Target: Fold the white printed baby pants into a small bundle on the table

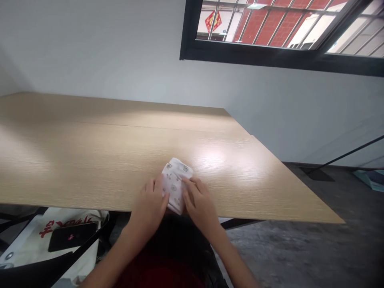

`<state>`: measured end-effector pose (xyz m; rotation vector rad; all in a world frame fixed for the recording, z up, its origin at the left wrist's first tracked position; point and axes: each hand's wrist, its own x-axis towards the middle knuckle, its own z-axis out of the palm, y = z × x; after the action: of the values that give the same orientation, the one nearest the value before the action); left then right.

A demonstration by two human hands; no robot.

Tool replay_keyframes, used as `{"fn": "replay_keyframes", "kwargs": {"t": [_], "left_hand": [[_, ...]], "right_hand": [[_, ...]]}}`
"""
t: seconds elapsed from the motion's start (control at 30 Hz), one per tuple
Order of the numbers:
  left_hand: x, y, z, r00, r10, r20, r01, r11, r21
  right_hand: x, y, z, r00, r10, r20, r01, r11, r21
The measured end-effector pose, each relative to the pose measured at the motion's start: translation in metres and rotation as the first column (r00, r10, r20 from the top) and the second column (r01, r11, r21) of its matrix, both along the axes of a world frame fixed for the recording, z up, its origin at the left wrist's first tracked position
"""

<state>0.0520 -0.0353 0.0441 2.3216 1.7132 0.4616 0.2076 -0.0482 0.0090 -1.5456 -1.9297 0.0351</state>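
Note:
A small folded white cloth (174,185) with little dark prints lies at the front edge of the wooden table, its near corner reaching about the edge. It could also be a soft pouch; the frame does not settle this. On its left side my left hand (152,200) grips the border, thumb at the near left side and fingers along the far left. My right hand (199,202) holds the opposite side, with fingertips resting on the top surface and the thumb low at the right border. The cloth's underside is hidden.
The pale wooden table (99,152) stretches left and right, with a slanted right end. Below its front edge at left are a white bag (36,236) with red lettering and a black phone (73,237). A barred window (270,24) is in the wall behind.

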Motion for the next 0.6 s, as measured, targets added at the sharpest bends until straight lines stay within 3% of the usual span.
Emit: {"fn": "replay_keyframes", "kwargs": {"t": [0.13, 0.23, 0.3, 0.4, 0.5, 0.6], "left_hand": [[-0.025, -0.018, -0.003, 0.995, 0.000, 0.103, 0.006, 0.998, -0.058], [-0.049, -0.005, 0.000, 1.000, -0.007, 0.015, 0.008, 0.996, -0.087], [-0.051, 0.004, 0.003, 0.993, -0.119, 0.002, 0.117, 0.977, -0.180], [-0.028, 0.003, 0.007, 0.958, -0.246, 0.147, 0.281, 0.910, -0.304], [0.015, -0.014, 0.009, 0.899, -0.368, 0.236, 0.430, 0.842, -0.326], [0.058, -0.037, -0.001, 0.781, -0.515, 0.354, 0.624, 0.670, -0.402]], "right_hand": [[0.012, 0.009, 0.023, 0.988, 0.146, 0.043, -0.144, 0.988, -0.059], [0.005, 0.002, 0.024, 0.948, 0.273, 0.165, -0.262, 0.961, -0.084], [-0.001, 0.000, 0.018, 0.926, 0.301, 0.226, -0.288, 0.953, -0.090], [0.005, -0.007, 0.015, 0.928, 0.275, 0.253, -0.263, 0.961, -0.081], [0.036, -0.039, 0.020, 0.947, 0.255, 0.193, -0.230, 0.963, -0.141], [0.074, -0.096, 0.019, 0.985, 0.168, -0.036, -0.169, 0.914, -0.368]]}}
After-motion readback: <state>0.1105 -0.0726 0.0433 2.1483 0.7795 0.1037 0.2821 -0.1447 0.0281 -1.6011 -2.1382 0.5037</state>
